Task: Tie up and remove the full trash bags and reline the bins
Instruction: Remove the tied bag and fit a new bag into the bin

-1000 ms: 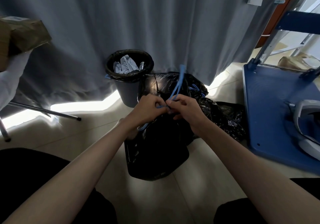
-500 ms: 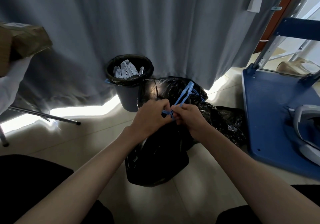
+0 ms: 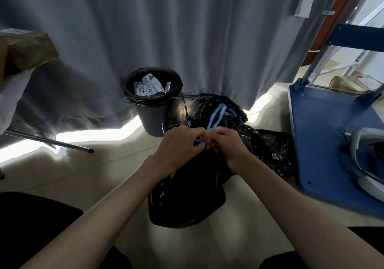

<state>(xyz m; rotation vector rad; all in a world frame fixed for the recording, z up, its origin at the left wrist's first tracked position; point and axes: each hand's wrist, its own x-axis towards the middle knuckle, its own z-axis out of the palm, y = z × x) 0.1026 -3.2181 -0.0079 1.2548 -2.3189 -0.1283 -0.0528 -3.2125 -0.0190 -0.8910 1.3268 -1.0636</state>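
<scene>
**Both hands pinching the blue drawstring**

Pinching fingers of the left hand [image 3: 178, 144] and right hand [image 3: 228, 146] are meeting on the blue drawstring [image 3: 216, 117], whose loop is rising just beyond them. Directly beneath the hands, the black trash bag [image 3: 187, 202] is sitting on the floor. Behind it, a lined bin [image 3: 152, 102] is standing against the grey curtain [image 3: 166, 30], holding crumpled paper [image 3: 148, 86].

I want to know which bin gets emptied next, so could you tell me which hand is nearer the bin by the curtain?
Left. The left hand is just in front of the bin; the right hand is farther to its right. Both pinch the blue drawstring.
</scene>
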